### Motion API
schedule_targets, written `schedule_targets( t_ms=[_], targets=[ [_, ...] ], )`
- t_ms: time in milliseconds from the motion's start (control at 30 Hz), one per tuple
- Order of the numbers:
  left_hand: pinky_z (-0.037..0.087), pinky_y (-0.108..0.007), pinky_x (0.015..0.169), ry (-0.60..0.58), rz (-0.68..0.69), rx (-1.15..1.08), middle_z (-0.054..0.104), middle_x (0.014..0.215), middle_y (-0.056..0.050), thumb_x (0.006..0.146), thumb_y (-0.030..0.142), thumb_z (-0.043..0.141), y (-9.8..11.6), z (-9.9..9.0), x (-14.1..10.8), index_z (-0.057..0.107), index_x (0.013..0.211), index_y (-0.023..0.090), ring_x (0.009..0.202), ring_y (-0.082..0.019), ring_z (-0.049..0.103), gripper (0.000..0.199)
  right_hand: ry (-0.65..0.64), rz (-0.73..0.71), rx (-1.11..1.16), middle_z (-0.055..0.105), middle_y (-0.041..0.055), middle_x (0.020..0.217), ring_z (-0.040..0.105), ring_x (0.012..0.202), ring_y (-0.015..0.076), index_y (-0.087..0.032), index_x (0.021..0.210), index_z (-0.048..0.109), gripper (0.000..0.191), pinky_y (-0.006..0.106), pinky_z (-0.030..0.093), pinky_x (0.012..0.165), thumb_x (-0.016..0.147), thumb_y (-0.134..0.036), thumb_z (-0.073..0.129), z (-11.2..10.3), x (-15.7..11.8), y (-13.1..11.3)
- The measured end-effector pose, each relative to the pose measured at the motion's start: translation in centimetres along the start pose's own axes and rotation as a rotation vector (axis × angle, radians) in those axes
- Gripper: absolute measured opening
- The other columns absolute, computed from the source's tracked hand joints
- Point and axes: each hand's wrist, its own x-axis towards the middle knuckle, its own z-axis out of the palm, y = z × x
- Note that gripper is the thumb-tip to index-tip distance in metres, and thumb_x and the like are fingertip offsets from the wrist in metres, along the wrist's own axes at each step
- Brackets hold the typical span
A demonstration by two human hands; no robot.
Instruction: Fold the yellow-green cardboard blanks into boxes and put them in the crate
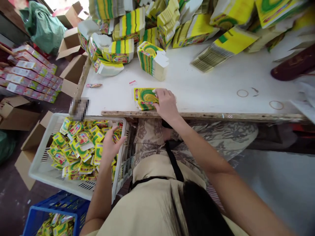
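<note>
Cartons (145,96) of flat printed card lie gripped by the right hand (166,104); the left hand (110,145) spreads loose.

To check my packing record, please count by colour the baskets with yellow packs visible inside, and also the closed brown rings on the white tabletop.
White basket: 1
Blue basket: 1
Brown rings: 2
Total: 4

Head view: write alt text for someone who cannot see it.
A person's right hand touches yellow-and-green cartons at the edge of a white table; the left hand is over a white basket of small packs. More bundles sit behind.
</note>
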Motion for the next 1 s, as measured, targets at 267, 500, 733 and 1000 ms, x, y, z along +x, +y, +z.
schedule_targets(
  t_ms=[267,500,733,1000],
  targets=[
    [0.051,-0.038,0.094,0.108,0.050,-1.103,0.065,0.106,-0.008,0.079,0.072,0.058,9.9,7.2,4.0,0.059,0.110,0.024,0.105,-0.023,0.063,0.057,-0.344,0.053,0.968,0.055,-0.0031,0.082,0.056,0.069,0.0132,-0.022,0.113,0.043,0.047,0.027,0.047,0.066,0.077,-0.026,0.072,0.3,-5.9,-4.5],
    [0.046,-0.022,0.060,0.448,0.053,-1.375,0.040,0.065,0.004,0.075,0.081,0.053,13.1,5.8,6.2,0.055,0.081,0.021,0.056,-0.010,0.045,0.060,-0.344,0.011,1.120,0.060,0.0051,0.107,0.059,0.097,0.0185,-0.021,0.124,0.045,0.054,0.033,0.050,0.086,0.078,-0.030,0.073,0.4,-7.6,-7.3],
    [0.051,-0.026,0.078,0.322,0.052,-0.963,0.059,0.093,-0.003,0.071,0.083,0.056,9.6,7.5,3.8,0.062,0.101,0.024,0.083,-0.015,0.059,0.067,-0.202,0.173,1.027,0.062,0.0005,0.086,0.055,0.075,0.0148,-0.018,0.113,0.061,0.036,0.028,0.047,0.072,0.080,-0.031,0.068,0.7,-7.6,-5.0],
    [0.053,-0.028,0.084,0.216,0.063,-0.797,0.070,0.095,-0.004,0.090,0.049,0.061,8.3,5.2,3.3,0.068,0.100,0.019,0.087,-0.016,0.067,0.032,-0.123,0.013,0.843,0.070,0.0040,0.082,0.061,0.076,0.0175,-0.019,0.091,0.076,0.018,0.030,0.049,0.072,0.086,-0.032,0.065,-0.1,-6.6,-1.8]
  ],
)
